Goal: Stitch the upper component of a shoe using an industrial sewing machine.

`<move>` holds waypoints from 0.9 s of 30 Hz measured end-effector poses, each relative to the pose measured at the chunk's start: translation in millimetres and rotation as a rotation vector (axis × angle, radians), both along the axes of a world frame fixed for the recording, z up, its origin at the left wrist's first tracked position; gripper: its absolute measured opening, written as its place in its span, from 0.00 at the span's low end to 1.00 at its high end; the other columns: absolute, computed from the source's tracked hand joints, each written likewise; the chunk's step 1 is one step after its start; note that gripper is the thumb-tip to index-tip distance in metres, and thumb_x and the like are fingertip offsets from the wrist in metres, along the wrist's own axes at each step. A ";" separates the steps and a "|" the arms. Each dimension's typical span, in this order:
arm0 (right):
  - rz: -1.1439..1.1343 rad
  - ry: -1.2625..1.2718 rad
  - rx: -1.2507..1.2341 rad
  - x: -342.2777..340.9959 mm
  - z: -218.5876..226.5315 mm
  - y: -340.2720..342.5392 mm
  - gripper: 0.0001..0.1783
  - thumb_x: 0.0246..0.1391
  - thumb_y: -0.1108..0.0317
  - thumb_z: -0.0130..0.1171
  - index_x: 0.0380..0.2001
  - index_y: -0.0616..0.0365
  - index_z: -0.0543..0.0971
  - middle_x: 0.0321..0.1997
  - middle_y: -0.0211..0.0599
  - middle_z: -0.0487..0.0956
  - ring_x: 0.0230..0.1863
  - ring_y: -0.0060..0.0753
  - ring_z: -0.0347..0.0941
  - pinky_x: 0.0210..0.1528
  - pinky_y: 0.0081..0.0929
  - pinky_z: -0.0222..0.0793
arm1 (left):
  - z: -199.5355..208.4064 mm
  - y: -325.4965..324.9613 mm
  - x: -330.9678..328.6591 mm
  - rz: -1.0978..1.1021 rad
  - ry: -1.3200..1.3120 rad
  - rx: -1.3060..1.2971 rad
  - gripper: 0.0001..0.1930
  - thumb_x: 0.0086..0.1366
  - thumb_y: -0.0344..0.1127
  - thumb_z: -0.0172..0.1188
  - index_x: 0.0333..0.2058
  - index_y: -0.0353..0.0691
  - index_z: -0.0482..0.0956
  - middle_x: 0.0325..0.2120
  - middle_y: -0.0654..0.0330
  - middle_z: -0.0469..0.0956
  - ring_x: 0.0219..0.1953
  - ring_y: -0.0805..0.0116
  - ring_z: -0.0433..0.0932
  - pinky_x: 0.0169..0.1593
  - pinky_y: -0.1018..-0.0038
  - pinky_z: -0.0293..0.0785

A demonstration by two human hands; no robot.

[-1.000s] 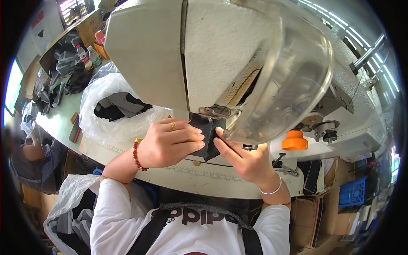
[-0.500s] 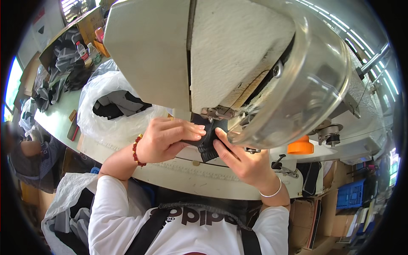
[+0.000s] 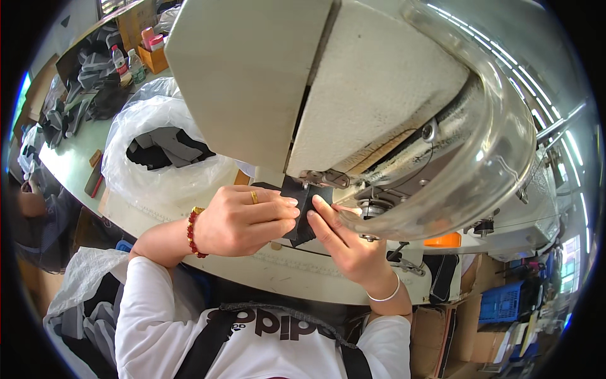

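Note:
A piece of black fabric point(image 3: 299, 235) lies under the needle area of a large pale sewing machine point(image 3: 372, 95). My left hand point(image 3: 243, 218), with a ring and a red beaded bracelet, is closed on the fabric's left side. Its fingers are pressed together and its thumb is hidden. My right hand point(image 3: 353, 246), wearing a pale bangle, rests on the fabric's right side. Its index and middle fingers are stretched out and slightly apart, with the tips just below the presser foot point(image 3: 308, 182). The fabric's underside is hidden.
Left of the machine sits a clear plastic bag point(image 3: 120, 164) of grey and black pieces. Behind it stand bottles point(image 3: 120, 61) and an orange box point(image 3: 153, 59). An orange part point(image 3: 443, 240) lies at right. Another bag point(image 3: 76, 278) hangs low left; a blue basket point(image 3: 500, 303) is lower right.
The view has shifted a little. The black fabric, bunched in folds below my fingers before, now lies flatter. My left hand has turned, showing more of its back; both hands stay at the fabric.

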State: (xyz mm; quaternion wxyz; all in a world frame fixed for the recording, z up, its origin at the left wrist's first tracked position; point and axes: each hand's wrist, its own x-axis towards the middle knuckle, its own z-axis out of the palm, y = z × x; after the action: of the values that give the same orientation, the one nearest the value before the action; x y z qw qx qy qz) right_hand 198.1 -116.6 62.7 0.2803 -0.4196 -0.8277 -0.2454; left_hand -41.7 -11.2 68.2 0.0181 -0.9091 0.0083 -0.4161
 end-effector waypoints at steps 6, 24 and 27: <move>0.020 0.004 -0.024 3.9 -4.3 -0.2 0.16 0.50 0.77 0.71 0.45 0.59 0.88 0.51 0.39 0.89 0.42 0.32 0.87 0.46 0.26 0.83 | -6.2 0.4 5.6 -0.009 -0.030 -0.041 0.07 0.53 0.24 0.68 0.33 0.35 0.84 0.38 0.57 0.86 0.41 0.60 0.89 0.43 0.67 0.90; -0.078 -0.347 -0.460 59.4 -102.1 31.7 0.25 0.72 0.76 0.51 0.70 0.65 0.70 0.68 0.39 0.79 0.66 0.32 0.77 0.69 0.28 0.72 | -23.7 9.9 20.8 0.070 -0.106 0.004 0.11 0.49 0.23 0.67 0.34 0.37 0.86 0.39 0.58 0.87 0.38 0.65 0.89 0.31 0.73 0.82; 0.113 0.077 -0.384 51.2 -95.7 30.2 0.25 0.70 0.75 0.54 0.68 0.65 0.73 0.67 0.35 0.80 0.63 0.31 0.79 0.65 0.27 0.75 | -29.2 12.3 19.1 0.074 -0.088 -0.052 0.12 0.48 0.23 0.68 0.35 0.38 0.86 0.40 0.59 0.88 0.39 0.64 0.89 0.32 0.73 0.82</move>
State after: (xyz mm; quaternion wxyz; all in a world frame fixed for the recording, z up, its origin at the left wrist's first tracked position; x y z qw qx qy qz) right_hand 249.3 -86.4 -33.0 0.2399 -0.4271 -0.8703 -0.0509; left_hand -22.5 1.0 38.9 0.0102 -0.8897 -0.0368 -0.4550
